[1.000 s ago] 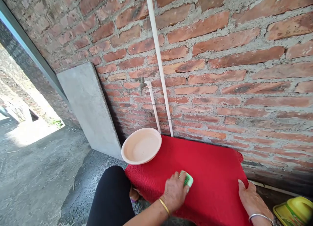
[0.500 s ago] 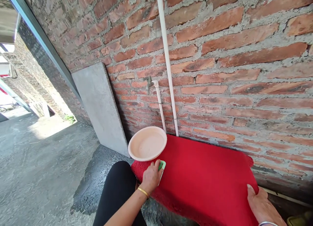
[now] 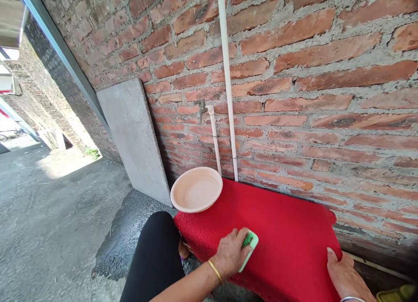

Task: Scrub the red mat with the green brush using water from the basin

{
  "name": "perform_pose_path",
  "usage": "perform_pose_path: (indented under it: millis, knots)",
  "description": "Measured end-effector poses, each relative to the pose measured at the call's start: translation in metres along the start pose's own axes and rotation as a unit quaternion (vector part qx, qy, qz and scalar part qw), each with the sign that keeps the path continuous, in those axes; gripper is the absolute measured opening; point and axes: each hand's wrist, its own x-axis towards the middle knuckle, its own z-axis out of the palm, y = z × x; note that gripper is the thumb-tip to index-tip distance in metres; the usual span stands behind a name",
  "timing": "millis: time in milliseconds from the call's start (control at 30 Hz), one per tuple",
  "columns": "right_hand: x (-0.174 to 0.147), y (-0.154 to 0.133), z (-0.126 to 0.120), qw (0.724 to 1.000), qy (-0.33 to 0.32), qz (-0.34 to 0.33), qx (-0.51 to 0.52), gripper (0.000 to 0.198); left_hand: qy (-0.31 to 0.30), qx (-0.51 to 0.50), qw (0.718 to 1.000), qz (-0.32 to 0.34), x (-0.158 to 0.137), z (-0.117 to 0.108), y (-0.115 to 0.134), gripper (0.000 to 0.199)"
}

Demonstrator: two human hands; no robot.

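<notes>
My left hand (image 3: 230, 254), with a gold bangle at the wrist, is closed around a light green scrub brush (image 3: 252, 245) with darker green bristles. The brush is over the middle front of a red cloth or mat (image 3: 277, 210), which is spread flat and hangs down at the near side. At the right end, my right hand (image 3: 348, 273) grips the cloth's edge, thumb on top and fingers hidden beneath. A pale pink basin (image 3: 197, 189) sits at the cloth's far left corner; no contents show inside it.
A brick wall (image 3: 284, 106) rises behind, carrying white pipes (image 3: 228, 84) and a tap (image 3: 200, 109) above the basin. A grey slab (image 3: 130, 136) leans against it. Wet concrete floor (image 3: 120, 241) lies left of my black-clad knee (image 3: 156, 254).
My left hand has moved right along the cloth with the scrub brush, away from the basin. My right hand keeps its grip on the cloth's right edge.
</notes>
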Motion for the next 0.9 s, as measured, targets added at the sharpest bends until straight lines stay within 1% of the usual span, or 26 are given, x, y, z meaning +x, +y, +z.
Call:
perform_pose_path:
  millis: [100, 167, 233, 300, 367, 400, 533, 600, 633, 667, 733, 800, 900]
  knots:
    - [0.0, -0.001, 0.002, 1.0, 0.001, 0.004, 0.005, 0.093, 0.064, 0.079, 0.991, -0.086, 0.016, -0.023, -0.036, 0.048]
    - [0.002, -0.002, 0.003, 1.0, 0.004, 0.008, 0.01, 0.094, 0.091, 0.12, 0.98, -0.128, 0.026, -0.035, -0.056, 0.046]
    - [0.004, -0.001, 0.005, 1.0, 0.006, 0.011, 0.018, 0.093, 0.1, 0.137, 0.973, -0.154, 0.033, -0.041, -0.065, 0.044]
    - [0.007, 0.001, 0.006, 1.0, 0.0, 0.012, 0.026, 0.091, 0.094, 0.139, 0.972, -0.163, 0.037, -0.039, -0.062, 0.043]
    - [0.01, 0.002, 0.006, 0.999, -0.014, 0.012, 0.029, 0.09, 0.08, 0.132, 0.977, -0.147, 0.036, -0.031, -0.047, 0.045]
    - [0.011, 0.003, 0.006, 0.999, -0.018, 0.014, 0.029, 0.091, 0.07, 0.125, 0.982, -0.126, 0.034, -0.025, -0.037, 0.046]
    - [0.013, 0.005, 0.005, 0.999, -0.013, 0.019, 0.039, 0.09, -0.001, 0.067, 0.997, 0.023, 0.019, -0.001, 0.004, 0.052]
    - [0.011, 0.005, 0.005, 0.999, -0.018, 0.015, 0.042, 0.089, -0.025, 0.024, 0.997, 0.07, 0.013, 0.005, 0.011, 0.052]
    - [0.011, 0.005, 0.005, 0.999, -0.023, 0.014, 0.042, 0.089, -0.026, 0.006, 0.997, 0.072, 0.01, 0.005, 0.01, 0.051]
    - [0.01, 0.004, 0.004, 0.999, -0.027, 0.013, 0.04, 0.089, -0.02, -0.006, 0.998, 0.062, 0.009, 0.003, 0.004, 0.05]
    - [0.008, 0.003, 0.004, 0.999, -0.025, 0.013, 0.034, 0.09, 0.007, -0.002, 1.0, 0.016, 0.008, -0.005, -0.016, 0.048]
    - [0.006, 0.002, 0.005, 0.999, -0.013, 0.011, 0.03, 0.091, 0.038, 0.032, 0.998, -0.046, 0.007, -0.018, -0.043, 0.048]
    - [0.006, 0.003, 0.007, 1.0, 0.008, 0.003, 0.03, 0.089, 0.068, 0.093, 0.984, -0.138, 0.004, -0.035, -0.079, 0.046]
